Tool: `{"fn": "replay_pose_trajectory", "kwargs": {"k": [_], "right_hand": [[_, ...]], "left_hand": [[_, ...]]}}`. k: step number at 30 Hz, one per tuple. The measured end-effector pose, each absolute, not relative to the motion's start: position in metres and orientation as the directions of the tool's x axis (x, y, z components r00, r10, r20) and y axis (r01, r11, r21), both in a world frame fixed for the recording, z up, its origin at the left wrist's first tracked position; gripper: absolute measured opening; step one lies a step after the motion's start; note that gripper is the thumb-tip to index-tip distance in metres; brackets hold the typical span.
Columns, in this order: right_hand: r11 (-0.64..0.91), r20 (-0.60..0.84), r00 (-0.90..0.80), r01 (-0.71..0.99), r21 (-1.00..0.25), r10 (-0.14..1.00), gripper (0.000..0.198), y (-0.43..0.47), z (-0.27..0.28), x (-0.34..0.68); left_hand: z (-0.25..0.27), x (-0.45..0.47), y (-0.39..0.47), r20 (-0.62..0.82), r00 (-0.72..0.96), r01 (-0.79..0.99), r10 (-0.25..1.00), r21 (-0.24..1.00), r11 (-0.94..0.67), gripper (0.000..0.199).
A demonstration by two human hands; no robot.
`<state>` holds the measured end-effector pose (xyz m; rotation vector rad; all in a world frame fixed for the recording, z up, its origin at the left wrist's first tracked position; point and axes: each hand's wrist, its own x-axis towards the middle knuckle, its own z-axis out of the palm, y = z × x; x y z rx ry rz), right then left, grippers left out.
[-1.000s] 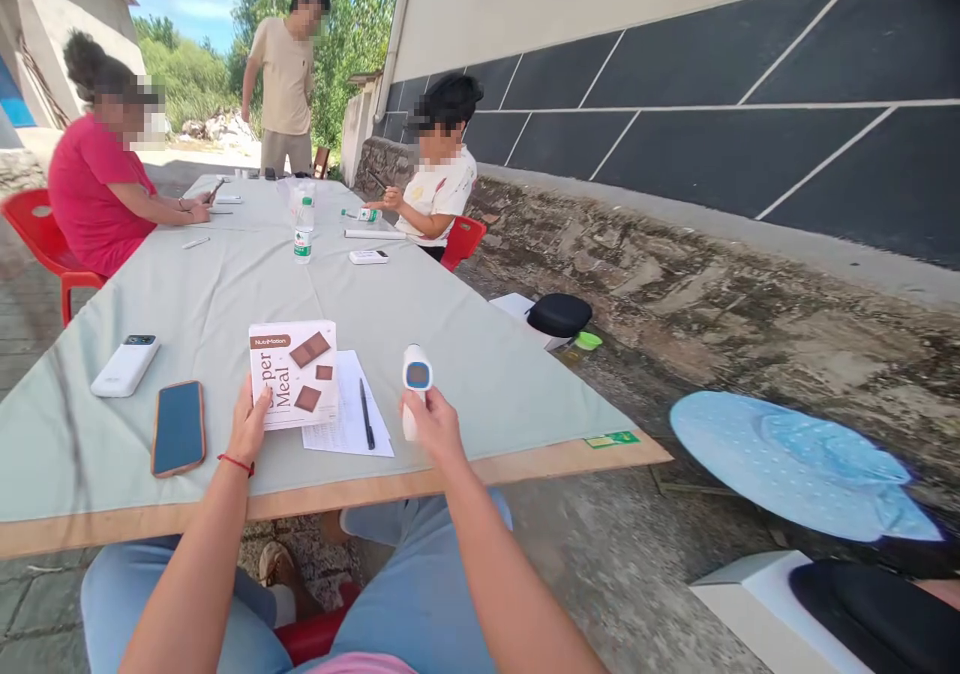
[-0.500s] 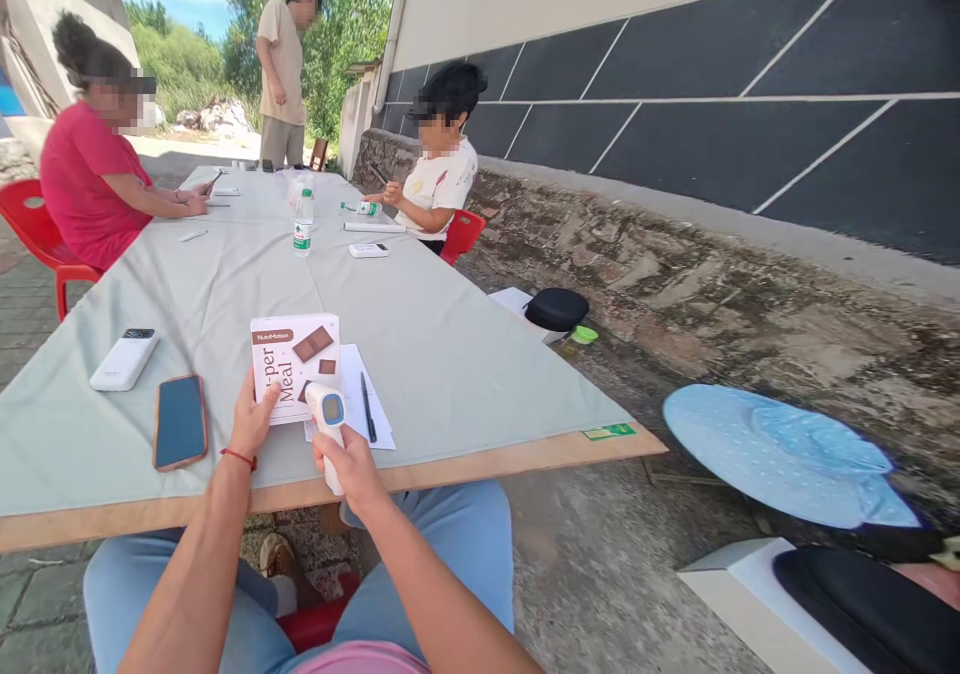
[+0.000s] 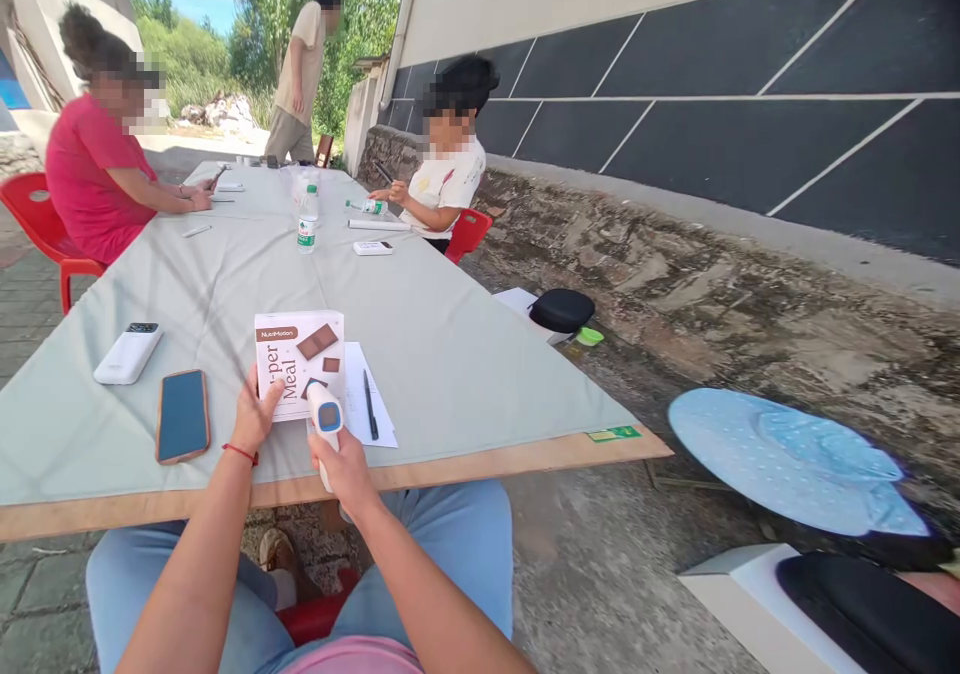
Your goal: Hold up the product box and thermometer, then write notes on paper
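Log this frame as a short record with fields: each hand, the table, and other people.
left hand: grips the lower edge of a Super Meal box
right hand: holds a white infrared thermometer, aimed at the box
table: smartphone, power bank, pen on a paper sheet, water bottle
other people: two seated, one standing at the far end

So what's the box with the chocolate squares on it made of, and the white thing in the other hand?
The box looks like thin printed cardboard: flat faces, sharp corners, matte print. The thermometer gun in the right hand seems hard, smooth white plastic with a slight sheen and a small blue screen. The left hand steadies the box.
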<state>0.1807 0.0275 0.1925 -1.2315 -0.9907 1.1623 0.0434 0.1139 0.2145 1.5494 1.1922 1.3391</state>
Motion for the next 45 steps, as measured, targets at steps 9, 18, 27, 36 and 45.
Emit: {"fn": "replay_pose_trajectory", "kwargs": {"k": [9,18,27,36,45], "right_hand": [[-0.027,-0.042,0.165,-0.091,-0.995,0.985,0.026,0.028,0.190,0.179],[-0.052,-0.087,0.204,-0.175,-0.983,0.975,0.023,0.031,0.189,0.178],[-0.070,-0.112,0.149,-0.260,-0.963,0.983,0.022,0.026,0.198,0.183],[0.004,-0.040,0.192,-0.223,-0.975,0.981,0.026,0.012,0.217,0.215],[0.118,0.051,0.314,-0.197,-0.973,0.948,0.025,0.007,0.228,0.238]], "left_hand": [[0.215,0.044,0.113,0.290,0.028,0.173,0.957,0.941,-0.291,0.057],[0.209,0.045,0.114,0.369,0.048,0.196,0.928,0.908,-0.371,0.061],[0.198,0.043,0.119,0.377,-0.017,0.325,0.926,0.878,-0.351,0.056],[0.198,0.038,0.119,0.395,-0.315,0.361,0.863,0.891,-0.275,0.064],[0.191,0.028,0.133,0.421,-0.626,0.511,0.657,0.857,-0.062,0.082]]}}
